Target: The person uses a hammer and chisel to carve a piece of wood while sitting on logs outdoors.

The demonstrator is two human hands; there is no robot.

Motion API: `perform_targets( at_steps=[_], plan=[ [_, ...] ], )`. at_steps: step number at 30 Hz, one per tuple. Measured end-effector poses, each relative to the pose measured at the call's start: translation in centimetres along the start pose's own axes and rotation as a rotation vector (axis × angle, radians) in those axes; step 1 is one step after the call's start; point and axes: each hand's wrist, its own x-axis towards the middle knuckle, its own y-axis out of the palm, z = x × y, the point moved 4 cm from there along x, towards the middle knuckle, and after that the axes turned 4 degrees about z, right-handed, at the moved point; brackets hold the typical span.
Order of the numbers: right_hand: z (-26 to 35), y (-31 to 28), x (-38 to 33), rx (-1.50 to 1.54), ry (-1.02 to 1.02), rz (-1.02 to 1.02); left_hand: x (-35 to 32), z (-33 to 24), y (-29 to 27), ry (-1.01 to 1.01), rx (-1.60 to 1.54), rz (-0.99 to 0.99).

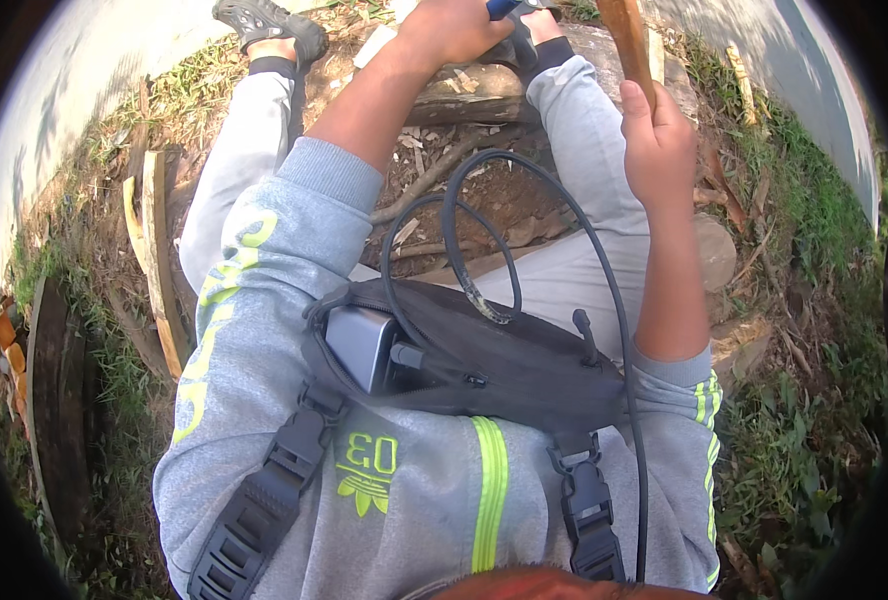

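Clearly, the right hand (661, 150) has its fingers wrapped round a stick (632, 45) at the frame's upper right, while the left hand (454, 30), top centre, has fingers closed on a blue thing (501, 8).

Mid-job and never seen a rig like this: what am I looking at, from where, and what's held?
There is no machine here, just a person's two bare hands. The one picture comes from a fisheye camera worn on the head, looking down, which bends straight edges near its rim. The left hand, at the top edge, is closed on a blue thing that the frame cuts off. The right hand grips a wooden stick. A dark bag with a looping cable rests against the grey top. Between the legs are soil, wood chips and a log; grass grows on both sides.
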Motion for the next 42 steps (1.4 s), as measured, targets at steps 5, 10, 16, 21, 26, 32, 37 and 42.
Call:
perform_targets(
  at_steps=[5,10,16,21,26,32,37,42],
  plan=[
    [-1.6,0.8,0.0,-0.262,-0.086,0.017,-0.3,-0.4,0.1,0.002,0.032,-0.006],
    [-4.3,0.2,0.5,0.161,0.043,-0.093,-0.4,-0.4,-0.4,-0.001,-0.056,-0.014],
    [0.2,-0.2,0.4,0.226,-0.053,-0.043,-0.4,-0.9,-0.5,0.08,-0.002,-0.012],
    [1.5,0.7,0.6,-0.21,-0.047,0.142,0.1,-0.8,0.3,0.078,0.082,-0.007],
    [2.1,2.3,-0.5,0.09,-0.205,-0.012,-0.3,-2.2,0.4,-0.015,0.019,0.03],
    [0.7,2.3,-1.4,0.25,-0.115,-0.066,-1.7,-0.2,-0.7,-0.11,-0.039,-0.057],
    [1.0,1.8,-1.4,-0.211,-0.1,0.093,-2.2,0.7,-0.5,-0.01,-0.12,-0.154],
    [1.4,1.4,-1.5,-0.01,-0.174,-0.074,-2.4,-0.2,-0.9,-0.091,-0.155,-0.068]
  ],
)
